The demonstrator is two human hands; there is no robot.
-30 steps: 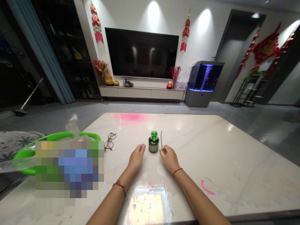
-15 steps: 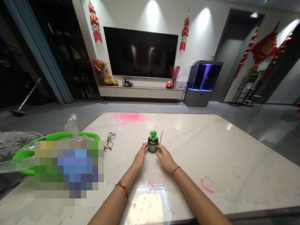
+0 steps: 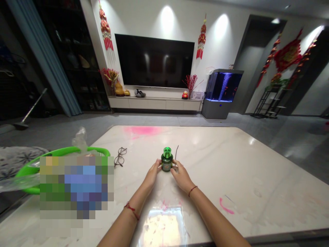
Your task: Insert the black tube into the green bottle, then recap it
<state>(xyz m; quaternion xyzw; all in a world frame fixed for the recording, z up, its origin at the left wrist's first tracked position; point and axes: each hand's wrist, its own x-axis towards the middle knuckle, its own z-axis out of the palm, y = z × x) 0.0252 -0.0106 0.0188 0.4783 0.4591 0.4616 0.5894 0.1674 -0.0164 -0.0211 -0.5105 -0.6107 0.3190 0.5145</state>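
Green bottle [image 3: 167, 164], upright: left hand [image 3: 152, 171] and right hand [image 3: 182, 175] newly drawn in, open, fingers loosely curved at its sides, seemingly steadying it. Left of bottle: eyeglasses [image 3: 120, 156].

Under the big black TV [image 3: 154, 61] is a long cupboard [image 3: 147, 103]. Red hangings [image 3: 201, 37] are on both sides of the TV. Right of it is a blue-lit fish tank [image 3: 223, 87]. In front of the TV, the white counter [image 3: 231, 171] holds glasses [image 3: 120, 160] and a green basket [image 3: 99, 150].
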